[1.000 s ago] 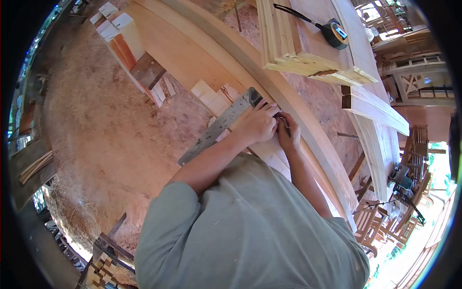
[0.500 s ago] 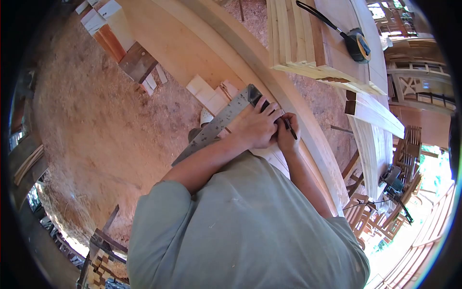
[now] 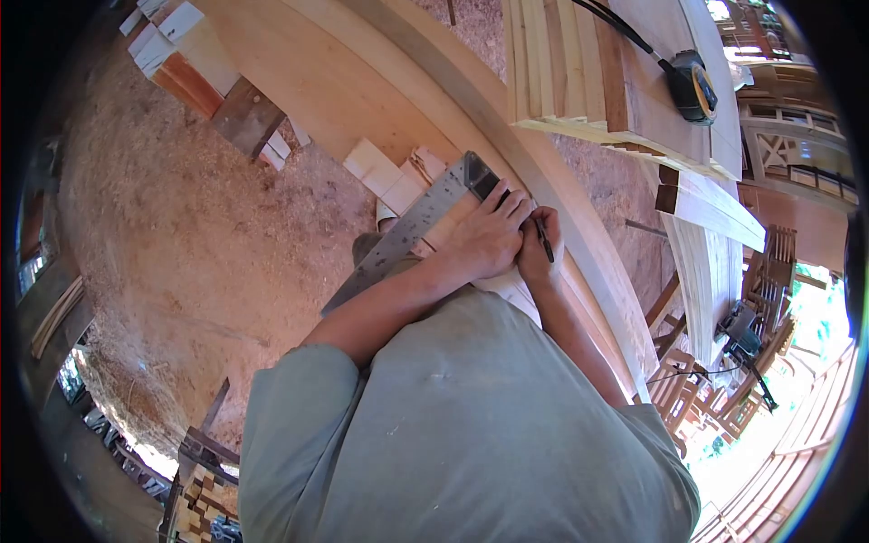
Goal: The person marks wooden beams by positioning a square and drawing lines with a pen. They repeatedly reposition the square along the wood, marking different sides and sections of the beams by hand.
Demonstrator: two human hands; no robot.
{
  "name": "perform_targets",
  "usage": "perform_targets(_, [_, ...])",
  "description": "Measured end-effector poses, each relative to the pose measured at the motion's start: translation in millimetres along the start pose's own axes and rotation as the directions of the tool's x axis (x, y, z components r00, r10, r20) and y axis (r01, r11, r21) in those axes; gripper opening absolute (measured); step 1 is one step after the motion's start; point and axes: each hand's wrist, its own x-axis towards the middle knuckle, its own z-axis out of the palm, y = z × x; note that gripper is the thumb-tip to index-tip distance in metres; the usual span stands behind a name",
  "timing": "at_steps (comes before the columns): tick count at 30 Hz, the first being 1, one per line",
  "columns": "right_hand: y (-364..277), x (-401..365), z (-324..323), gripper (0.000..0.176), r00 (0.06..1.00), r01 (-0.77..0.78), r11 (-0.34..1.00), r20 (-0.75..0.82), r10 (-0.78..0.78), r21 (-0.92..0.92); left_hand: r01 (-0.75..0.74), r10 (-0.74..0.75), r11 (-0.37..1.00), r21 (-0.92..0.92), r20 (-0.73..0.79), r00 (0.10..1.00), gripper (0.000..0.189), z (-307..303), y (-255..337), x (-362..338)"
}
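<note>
A speckled metal try square (image 3: 398,233) lies slantwise across the wood, its dark stock (image 3: 484,181) near the top. My left hand (image 3: 491,237) is closed on that stock, fingers pressed against it. Close beside it, my right hand (image 3: 543,246) pinches a dark pen (image 3: 545,241), which slants down between the fingers. Both hands rest over a long pale board (image 3: 588,253). Small pale wood pieces (image 3: 385,172) lie just beyond the square. The pen's tip cannot be made out clearly.
A stack of planks (image 3: 561,72) stands at the upper right with a tape measure (image 3: 692,88) on top. A power tool (image 3: 740,330) sits on boards farther right. Wood blocks (image 3: 181,63) lie at the upper left. Sawdust covers the ground (image 3: 181,226).
The view has shifted slightly, so the plank stack and tape measure appear a little farther right. Both hands keep their holds on the square and pen.
</note>
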Motion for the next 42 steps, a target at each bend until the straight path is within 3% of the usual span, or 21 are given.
perform_targets(5, [-1.3, -0.5, 0.4, 0.009, 1.0, -0.006, 1.0, 0.001, 0.006, 0.024, -0.007, 0.008, 1.0, 0.005, -0.057, 0.998, 0.034, 0.3, 0.2, 0.5])
perform_targets(28, [0.6, 0.2, 0.6, 0.011, 0.999, -0.032, 0.999, 0.025, 0.032, -0.005, 0.028, -0.028, 0.999, -0.017, -0.013, 1.0, 0.038, -2.8, 1.8, 0.8])
perform_targets(30, [9.7, 1.4, 4.7, 0.012, 0.998, 0.065, 0.983, -0.03, -0.061, 0.174, 0.031, -0.031, 0.999, -0.028, 0.004, 0.999, 0.037, -0.5, 1.5, 1.7])
perform_targets(32, [5.5, -0.3, -2.7, 0.013, 0.996, 0.071, 0.982, -0.074, -0.058, 0.177, 0.04, -0.047, 0.998, -0.054, -0.126, 0.991, 0.033, 10.0, -0.5, 2.6])
perform_targets(35, [-12.4, 2.6, -15.9, 0.012, 0.992, 0.084, 0.968, -0.114, -0.058, 0.238, 0.042, -0.047, 0.983, -0.179, -0.023, 0.999, 0.032, -12.5, 3.1, 2.4])
perform_targets(37, [-30.4, 3.6, -22.4, 0.012, 0.991, 0.096, 0.952, -0.117, -0.064, 0.291, 0.027, -0.035, 0.993, -0.118, -0.07, 0.997, 0.033, -9.0, 2.1, 0.8])
perform_targets(40, [-72.2, 4.1, -30.7, 0.024, 0.982, 0.135, 0.956, 0.09, -0.163, 0.26, 0.014, -0.02, 0.998, -0.055, -0.113, 0.993, 0.036, 2.3, 0.8, 1.2])
perform_targets(42, [-86.7, 11.0, -23.9, 0.026, 0.978, 0.083, 0.965, 0.166, -0.127, 0.25, 0.016, -0.022, 0.998, -0.053, -0.106, 0.994, 0.039, 5.5, 0.9, 2.3])
